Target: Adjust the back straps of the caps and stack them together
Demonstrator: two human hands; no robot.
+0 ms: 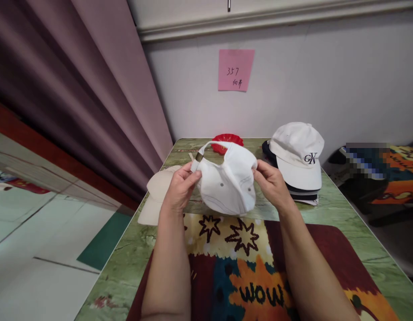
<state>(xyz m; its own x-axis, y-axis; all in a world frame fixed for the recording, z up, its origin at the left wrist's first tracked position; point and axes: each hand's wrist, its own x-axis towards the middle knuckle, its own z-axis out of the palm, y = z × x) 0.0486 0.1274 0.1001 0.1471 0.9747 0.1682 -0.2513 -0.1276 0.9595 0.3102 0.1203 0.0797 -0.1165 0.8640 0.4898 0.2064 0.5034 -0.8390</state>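
A white baseball cap hangs in the air over the table, its back strap and metal buckle up toward the left. My left hand pinches its edge near the buckle, and my right hand pinches the opposite edge. Behind my left hand lies a cream cap on the table, partly covered by the hand. Just past my right hand is a stack of caps, topped by a white cap with dark lettering; darker caps show beneath it.
A red scalloped dish sits at the table's back edge. Under my arms is a colourful mat on the green table. A curtain hangs at left, and a pink note is on the wall.
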